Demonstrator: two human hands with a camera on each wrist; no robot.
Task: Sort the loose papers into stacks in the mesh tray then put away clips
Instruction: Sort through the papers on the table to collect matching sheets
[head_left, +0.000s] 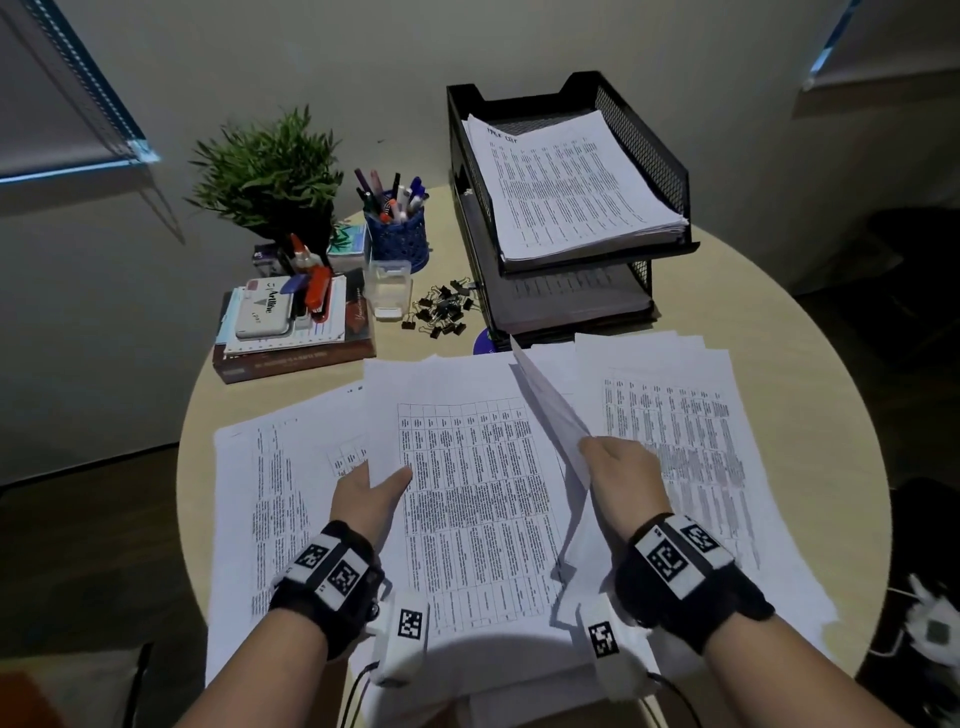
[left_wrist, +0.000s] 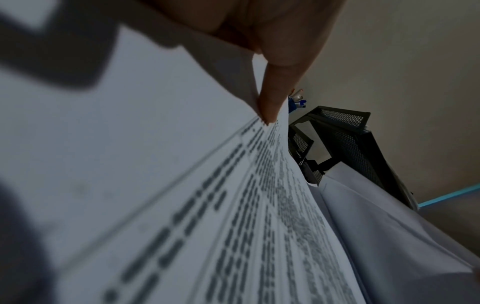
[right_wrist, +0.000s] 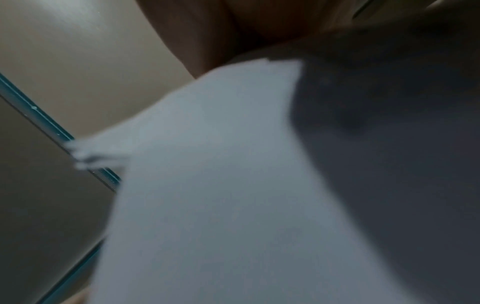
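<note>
Head view: loose printed sheets (head_left: 467, 499) fanned across round table (head_left: 810, 364), overlapping, near edge overhanging toward body. Left hand (head_left: 371, 491) pinches left margin of centre sheaf, thumb on top, fingers hidden beneath; probably steadies it for sorting. Right hand (head_left: 623, 475) grips lifted sheets (head_left: 550, 410), tilted up on edge, likely to separate them from pile below. Two-tier black mesh tray (head_left: 660, 156) at far side; upper tier already carries neat stack (head_left: 571, 192), lower tier holds more paper, so sorting judged partly done. Binder clips (head_left: 441, 312) heaped loose on table between tray and clear plastic box (head_left: 387, 286), lid open; clips untouched, likely meant for that box. Blue pen cup (head_left: 397, 228), potted plant (head_left: 265, 171), book pile (head_left: 296, 332) well clear of work area.

Left wrist view: thumb (left_wrist: 272, 102) presses printed page (left_wrist: 233, 205) from above, pinch confirmed; mesh tray (left_wrist: 350, 144) beyond.

Right wrist view: blurred; blank sheet back (right_wrist: 221, 185) fills frame. Finger positions not resolvable here.
</note>
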